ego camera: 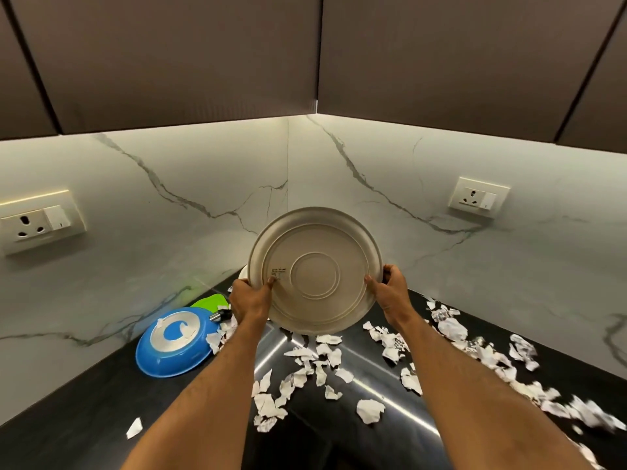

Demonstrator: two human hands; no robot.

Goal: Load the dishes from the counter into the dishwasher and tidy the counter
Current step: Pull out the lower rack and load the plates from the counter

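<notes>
round beige plate (314, 271): lifted above the black counter (84, 415) corner, tilted near upright, ringed underside facing the camera | left hand (249, 300): grips its left rim, thumb on the underside | right hand (390, 293): grips its right rim | upside-down blue pan (173, 340), torn paper scraps (305, 364): on the counter

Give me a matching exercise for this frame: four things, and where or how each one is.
Things:
1. beige plate
2. blue pan
3. torn paper scraps
4. green item

States:
A. scattered over the black counter
B. upside down on the counter, at left
C. held up by both hands, underside to the camera
D. partly hidden behind the pan

Pairs: 1-C, 2-B, 3-A, 4-D
</notes>
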